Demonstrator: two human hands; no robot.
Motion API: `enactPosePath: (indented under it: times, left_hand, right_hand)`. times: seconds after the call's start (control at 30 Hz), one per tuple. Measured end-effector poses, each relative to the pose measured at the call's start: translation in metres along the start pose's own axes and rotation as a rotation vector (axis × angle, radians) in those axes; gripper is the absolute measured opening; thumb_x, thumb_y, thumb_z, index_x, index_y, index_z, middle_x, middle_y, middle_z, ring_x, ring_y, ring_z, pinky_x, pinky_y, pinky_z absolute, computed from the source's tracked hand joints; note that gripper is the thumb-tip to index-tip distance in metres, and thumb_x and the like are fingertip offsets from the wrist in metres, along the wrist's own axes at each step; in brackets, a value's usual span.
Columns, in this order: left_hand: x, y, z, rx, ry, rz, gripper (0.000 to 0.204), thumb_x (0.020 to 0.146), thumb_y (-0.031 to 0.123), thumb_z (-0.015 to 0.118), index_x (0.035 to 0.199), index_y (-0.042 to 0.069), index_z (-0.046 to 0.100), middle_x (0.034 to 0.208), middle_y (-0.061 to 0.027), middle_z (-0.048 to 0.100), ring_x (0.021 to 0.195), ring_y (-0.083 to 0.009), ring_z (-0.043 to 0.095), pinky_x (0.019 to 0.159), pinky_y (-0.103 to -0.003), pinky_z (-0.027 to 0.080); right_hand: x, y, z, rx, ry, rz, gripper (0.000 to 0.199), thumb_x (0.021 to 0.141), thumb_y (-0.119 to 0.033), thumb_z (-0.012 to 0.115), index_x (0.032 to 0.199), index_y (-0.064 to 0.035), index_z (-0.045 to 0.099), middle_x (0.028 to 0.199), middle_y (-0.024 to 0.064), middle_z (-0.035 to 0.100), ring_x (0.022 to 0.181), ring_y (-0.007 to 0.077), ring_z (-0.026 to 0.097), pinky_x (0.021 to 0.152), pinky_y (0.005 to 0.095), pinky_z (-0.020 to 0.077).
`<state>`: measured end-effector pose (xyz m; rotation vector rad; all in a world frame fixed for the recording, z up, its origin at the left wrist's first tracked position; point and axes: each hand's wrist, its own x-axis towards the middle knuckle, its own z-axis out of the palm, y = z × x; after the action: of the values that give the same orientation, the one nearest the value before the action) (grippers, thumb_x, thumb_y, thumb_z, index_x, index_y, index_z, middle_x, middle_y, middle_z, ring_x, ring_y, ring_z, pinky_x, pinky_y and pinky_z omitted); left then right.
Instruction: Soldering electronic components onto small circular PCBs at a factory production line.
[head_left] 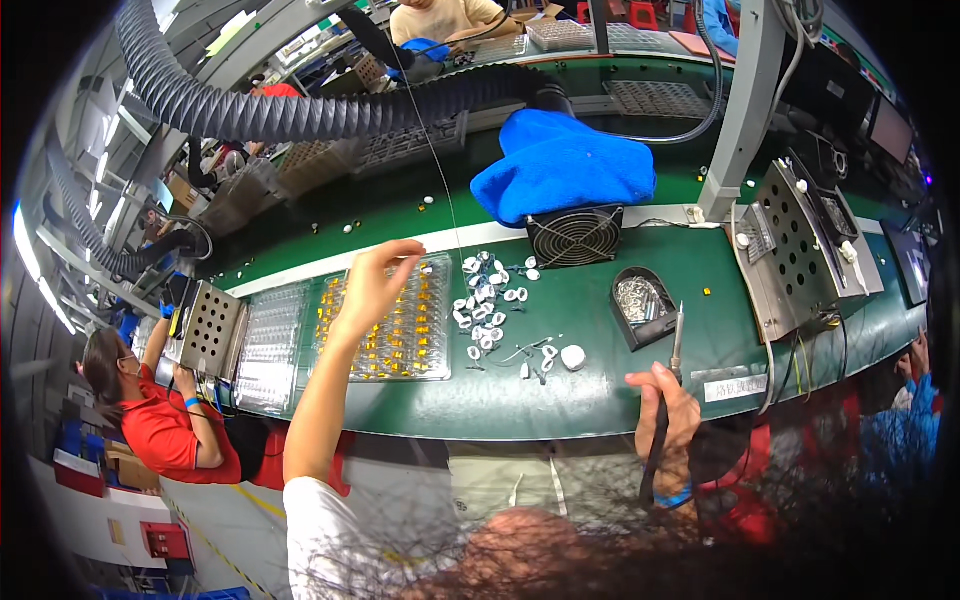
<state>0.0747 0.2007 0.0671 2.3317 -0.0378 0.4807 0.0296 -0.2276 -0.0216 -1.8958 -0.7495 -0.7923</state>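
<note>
My left hand (pixel 376 282) is raised over a clear plastic tray (pixel 440 362) filled with rows of small yellow parts. Its fingers point to the right, slightly apart, and nothing shows between them. In my right hand (pixel 668 408), at the front edge of the green bench, is a soldering iron (pixel 677 350) with its tip pointing up and away. Between the hands lie several small white oval parts with leads (pixel 487 293) and a round white piece (pixel 573 357). A black scoop-shaped container (pixel 642 308) of small metal pieces sits beyond the soldering iron.
A black fan (pixel 575 238) with a blue cloth (pixel 565 170) on top stands at the back. At right is a perforated metal box (pixel 795 255). A second clear tray (pixel 270 345) lies left. A ribbed hose (pixel 300 112) hangs overhead. A person in red (pixel 175 430) works at left.
</note>
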Motion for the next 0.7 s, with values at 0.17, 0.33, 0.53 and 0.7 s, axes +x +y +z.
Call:
enactPosePath:
  times: [0.17, 0.33, 0.53, 0.7]
  left_hand:
    - [0.008, -0.017, 0.005, 0.452, -0.172, 0.287, 0.029, 0.09, -0.003, 0.069, 0.118, -0.001, 0.073, 0.106, -0.0217, 0.074, 0.104, -0.0407, 0.07, 0.094, -0.044, 0.056]
    - [0.002, -0.016, 0.009, 0.429, -0.179, 0.183, 0.026, 0.089, -0.004, 0.071, 0.114, 0.0, 0.074, 0.107, -0.0196, 0.076, 0.102, -0.0362, 0.072, 0.092, -0.041, 0.057]
    - [-0.004, -0.006, 0.009, 0.256, -0.124, 0.126, 0.022, 0.089, -0.005, 0.072, 0.11, -0.001, 0.076, 0.108, -0.0174, 0.076, 0.099, -0.0315, 0.074, 0.089, -0.039, 0.057]
    - [-0.031, 0.046, 0.005, -0.134, -0.186, 0.095, 0.021, 0.089, -0.012, 0.07, 0.105, -0.002, 0.079, 0.106, -0.0116, 0.074, 0.097, -0.0198, 0.07, 0.085, -0.03, 0.055]
  right_hand:
    - [-0.002, -0.002, 0.006, 0.003, -0.009, -0.027, 0.03, 0.105, -0.008, 0.06, 0.134, -0.0005, 0.055, 0.092, 0.0132, 0.078, 0.079, 0.0319, 0.076, 0.072, 0.0418, 0.0586]
    - [-0.007, 0.001, 0.007, 0.031, -0.022, -0.014, 0.029, 0.105, -0.009, 0.06, 0.133, 0.0017, 0.055, 0.092, 0.0145, 0.078, 0.078, 0.0314, 0.076, 0.073, 0.0409, 0.0594]
    - [-0.004, 0.0, 0.005, 0.046, 0.048, -0.057, 0.039, 0.093, 0.006, 0.069, 0.131, 0.003, 0.06, 0.088, 0.0133, 0.078, 0.064, 0.0265, 0.071, 0.059, 0.0346, 0.0536]
    - [0.003, -0.005, 0.005, 0.033, -0.017, -0.028, 0.032, 0.1, 0.001, 0.064, 0.131, 0.0043, 0.058, 0.09, 0.0164, 0.079, 0.071, 0.027, 0.075, 0.067, 0.0372, 0.0585]
